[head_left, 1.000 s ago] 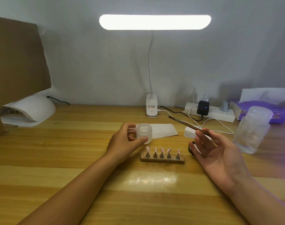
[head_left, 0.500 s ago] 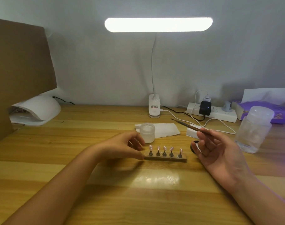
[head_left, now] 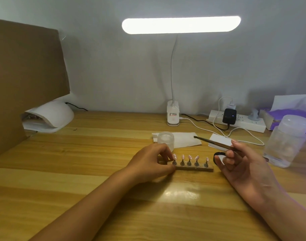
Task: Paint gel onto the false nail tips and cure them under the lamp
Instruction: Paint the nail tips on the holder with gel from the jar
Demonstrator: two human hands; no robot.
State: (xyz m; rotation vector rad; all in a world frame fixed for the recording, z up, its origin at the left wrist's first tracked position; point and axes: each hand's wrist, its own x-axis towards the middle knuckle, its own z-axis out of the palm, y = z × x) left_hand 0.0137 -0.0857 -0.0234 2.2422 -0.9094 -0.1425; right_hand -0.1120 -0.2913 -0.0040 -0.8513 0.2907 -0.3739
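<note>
Left hand (head_left: 154, 162): your grip is closed on the left end of the holder strip (head_left: 194, 168), index finger behind it and thumb in front. Whether the fingertips bear on the strip or on the leftmost peg cannot be told.

Right hand (head_left: 244, 167): palm turned up, with thumb and forefinger pinching the brush (head_left: 213, 142) near its rear end. The other fingers are loosely curled.

The five nail tips (head_left: 189, 157) stand upright on their pegs in one row on the strip. The strip lies flat on the surface (head_left: 79, 171), directly between your two hands. Its long axis runs left to right across your view.

The brush lies obliquely, its working end pointing up, left and away from you. That end hangs beyond the row, near the right side of the gel jar (head_left: 165, 139), and touches nothing. The jar stands on a paper sheet (head_left: 183, 139) just behind your left hand.

Finding: the tips lie below the brush head and nearer to you. To paint, the brush must be swung back and down across the strip's axis. Your right hand is the nearer and already armed.

The curing lamp (head_left: 49, 117) sits well apart at the far left, on your left hand's side.
</note>
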